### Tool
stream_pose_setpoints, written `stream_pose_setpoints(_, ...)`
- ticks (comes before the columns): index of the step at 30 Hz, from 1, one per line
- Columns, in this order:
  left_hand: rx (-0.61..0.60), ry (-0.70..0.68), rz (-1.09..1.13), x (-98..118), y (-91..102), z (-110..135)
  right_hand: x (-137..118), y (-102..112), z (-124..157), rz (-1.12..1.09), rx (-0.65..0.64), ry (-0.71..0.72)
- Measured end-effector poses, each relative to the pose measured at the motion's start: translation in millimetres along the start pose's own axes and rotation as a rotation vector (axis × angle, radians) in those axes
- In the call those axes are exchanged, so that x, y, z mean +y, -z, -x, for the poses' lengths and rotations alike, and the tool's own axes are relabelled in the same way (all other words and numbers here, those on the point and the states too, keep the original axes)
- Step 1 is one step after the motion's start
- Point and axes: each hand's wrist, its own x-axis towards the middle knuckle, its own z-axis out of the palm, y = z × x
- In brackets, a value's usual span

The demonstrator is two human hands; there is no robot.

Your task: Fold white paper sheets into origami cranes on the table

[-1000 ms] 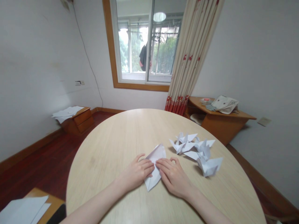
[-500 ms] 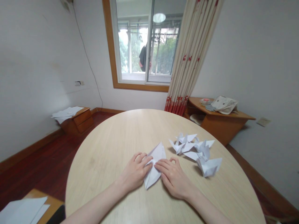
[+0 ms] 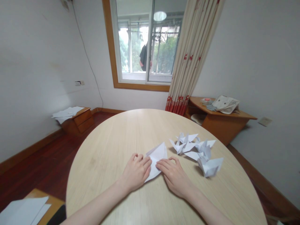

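A white sheet of folded paper (image 3: 159, 152) lies on the round table between my hands, its pointed end away from me. My left hand (image 3: 137, 172) is closed on its left edge with bent fingers, covering the near left part. From the other side, my right hand (image 3: 174, 175) pinches the right edge, fingertips on top of the paper and thumb low beside it. What the thumbs do underneath is partly hidden. To the right of my right hand sit several folded paper cranes (image 3: 210, 167), bunched together with wings and points sticking up.
The round wooden table (image 3: 105, 150) fills the middle. Loose white paper (image 3: 23, 210) lies on a stool at the lower left, and more sheets (image 3: 67, 112) rest on a low cabinet. A corner desk (image 3: 225, 125) with a cloth bag (image 3: 226, 104) stands at the right.
My left hand has shifted slightly and its fingers have drawn in over the paper's near left part. The paper's near tip, visible before, is now folded up or covered. My right hand is almost unmoved.
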Motion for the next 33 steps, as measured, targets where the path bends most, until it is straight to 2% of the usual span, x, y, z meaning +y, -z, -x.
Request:
stream_pose_setpoints(7, -0.062, 0.018, 0.059, -3.6, -2.8, 1.3, -2.1, 1.3, 1.0, 0.109, -0.073, -0.013)
stream_pose_setpoints(18, -0.233, -0.035, 0.237, -11.7, 10.2, 4.3, -10.9, 6.8, 0.6, 0.173, -0.144, -0.038)
stream_pose_setpoints(27, -0.250, -0.084, 0.289, -10.9, 11.9, 5.9, -12.5, 6.0, 3.1, 0.255, -0.067, 0.018)
stream_pose_setpoints(33, -0.227, -0.118, 0.300, -10.1, 13.5, 5.1, -12.7, 8.6, 2.7, 0.213, -0.011, 0.036)
